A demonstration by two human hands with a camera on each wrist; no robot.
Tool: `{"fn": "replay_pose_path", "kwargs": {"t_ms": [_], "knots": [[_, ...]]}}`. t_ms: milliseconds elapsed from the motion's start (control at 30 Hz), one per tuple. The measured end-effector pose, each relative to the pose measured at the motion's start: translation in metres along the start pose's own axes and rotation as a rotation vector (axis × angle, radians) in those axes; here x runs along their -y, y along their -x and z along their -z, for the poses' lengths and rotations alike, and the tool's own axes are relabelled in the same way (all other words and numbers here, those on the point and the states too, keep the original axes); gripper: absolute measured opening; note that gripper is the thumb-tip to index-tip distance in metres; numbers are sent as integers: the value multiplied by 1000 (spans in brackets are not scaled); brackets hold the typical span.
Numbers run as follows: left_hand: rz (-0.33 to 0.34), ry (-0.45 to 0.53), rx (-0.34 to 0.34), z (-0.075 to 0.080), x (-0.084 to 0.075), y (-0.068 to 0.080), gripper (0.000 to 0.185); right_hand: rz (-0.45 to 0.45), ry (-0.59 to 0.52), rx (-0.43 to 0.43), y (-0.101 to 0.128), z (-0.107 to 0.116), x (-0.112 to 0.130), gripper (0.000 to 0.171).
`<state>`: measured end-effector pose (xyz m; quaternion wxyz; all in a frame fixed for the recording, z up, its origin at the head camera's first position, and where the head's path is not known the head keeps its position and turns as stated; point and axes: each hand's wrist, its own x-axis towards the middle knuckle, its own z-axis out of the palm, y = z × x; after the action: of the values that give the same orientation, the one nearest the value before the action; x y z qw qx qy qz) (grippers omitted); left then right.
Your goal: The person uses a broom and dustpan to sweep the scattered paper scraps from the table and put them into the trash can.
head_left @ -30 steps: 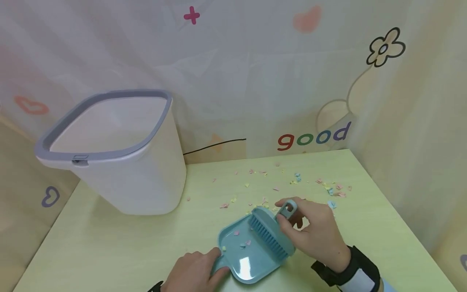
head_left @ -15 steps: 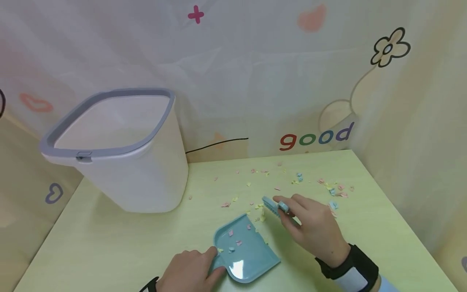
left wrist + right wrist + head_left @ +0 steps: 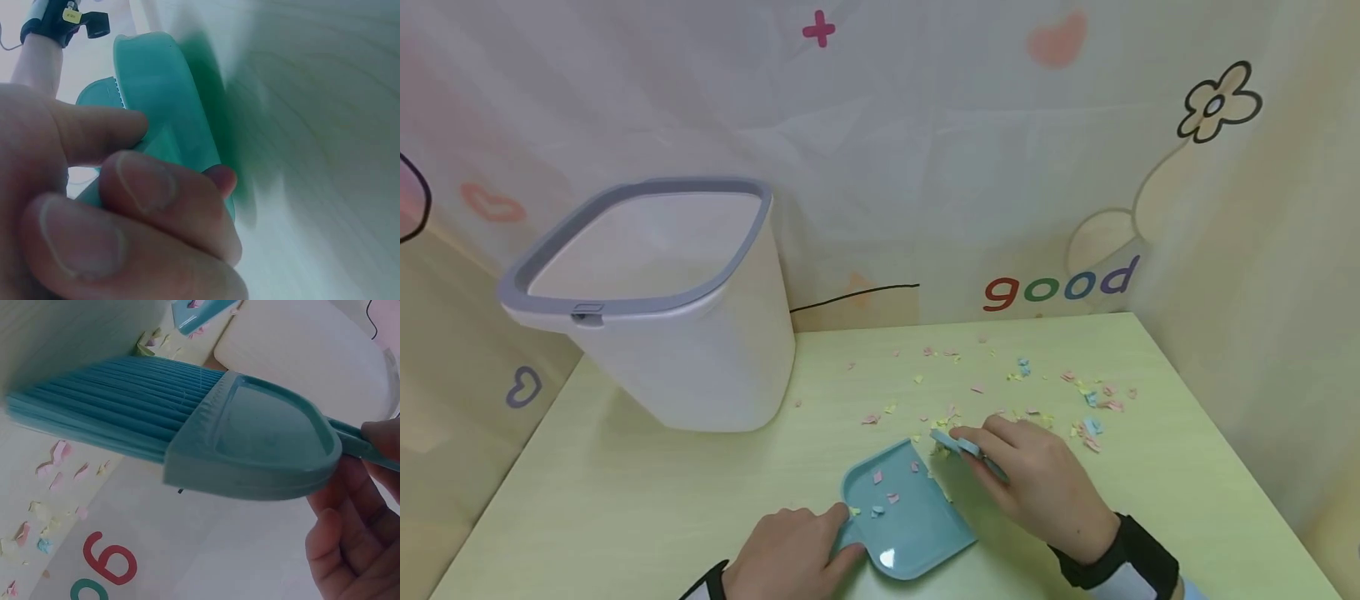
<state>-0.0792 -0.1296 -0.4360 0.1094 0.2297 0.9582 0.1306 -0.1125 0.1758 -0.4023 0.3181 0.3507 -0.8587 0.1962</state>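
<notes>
My left hand (image 3: 790, 550) grips the short handle of a blue dustpan (image 3: 917, 529) that lies on the table, its straight edge facing right. A few paper scraps (image 3: 877, 511) sit in the pan. In the left wrist view the pan's underside (image 3: 159, 87) shows beyond the curled fingers. Just right of the pan, my right hand (image 3: 1037, 483) pinches the handle of a small blue hand brush (image 3: 269, 434). From the right wrist view its bristles (image 3: 125, 403) point down to the table among the scraps. The head view shows only the brush's edge; the hand hides the rest.
A white bin (image 3: 700, 358) with a grey rim stands at the back left, its top uncovered. Pink, yellow and blue paper scraps (image 3: 1093, 400) are scattered over the back and right of the table (image 3: 700, 492). A printed curtain (image 3: 880, 167) hangs behind and at both sides.
The brush has come off the dustpan, over to its right side, turned edge-on and lowered beside the scraps. The left hand keeps the pan nearly still. The head view has shifted slightly.
</notes>
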Motion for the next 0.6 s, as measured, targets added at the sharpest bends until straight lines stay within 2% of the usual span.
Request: {"fn": "replay_pose_path", "kwargs": {"t_ms": [67, 167, 200, 300, 367, 467, 600], "knots": [[3, -2, 0, 1, -1, 0, 32, -2, -19, 24, 0, 1, 2, 45], [4, -2, -1, 1, -1, -1, 32, -26, -102, 61, 0, 4, 3, 18], [6, -1, 4, 1, -1, -1, 32, -40, -151, 62, 0, 6, 4, 14], [8, -1, 8, 1, -1, -1, 33, -106, -304, 43, -1, 11, 4, 36], [6, 1, 11, 1, 0, -1, 33, -153, -369, 1, -1, 13, 3, 41], [1, 1, 1, 1, 0, -1, 33, -189, -357, -54, -2, 14, 1, 39], [3, 1, -9, 1, 0, -1, 33, -157, -218, -86, 0, 8, -2, 20]]}}
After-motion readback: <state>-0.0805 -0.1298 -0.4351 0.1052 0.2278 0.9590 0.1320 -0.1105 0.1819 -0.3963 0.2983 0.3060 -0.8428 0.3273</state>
